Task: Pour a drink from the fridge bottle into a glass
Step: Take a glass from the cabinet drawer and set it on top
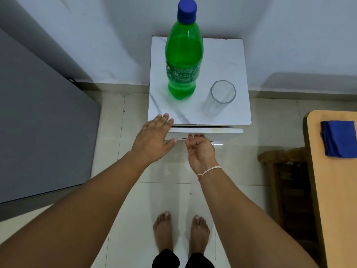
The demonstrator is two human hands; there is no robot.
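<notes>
Two bare feet (180, 232) stand on the glossy pale tiled floor (168, 198) at the bottom of the view, and both forearms reach forward above them. The right hand (200, 149), with a thin white and red thread bracelet (207, 172) at its wrist, is turned palm up with its fingers curled loosely inward; the fingertips sit at the front face of the small white cabinet (204, 130), and whether they grip anything there cannot be told. The left hand (152, 139) is flat and spread wide, palm down, holding nothing, its fingertips touching the near left corner of the white marble-patterned cabinet top (222, 60). On that top, towards the near right, stands an empty clear drinking glass (220, 97), upright. Farther back and to its left, apart from it, stands the tall green plastic bottle (183, 60) with a blue screw cap (187, 10), upright, capped and filled with liquid. A grey fridge (38, 122) stands at the left, and at the right a folded blue cloth (339, 138) lies on a light wooden table (334, 190), with a dark wooden chair (284, 171) beside it. Pale walls (289, 35) close the corner behind.
</notes>
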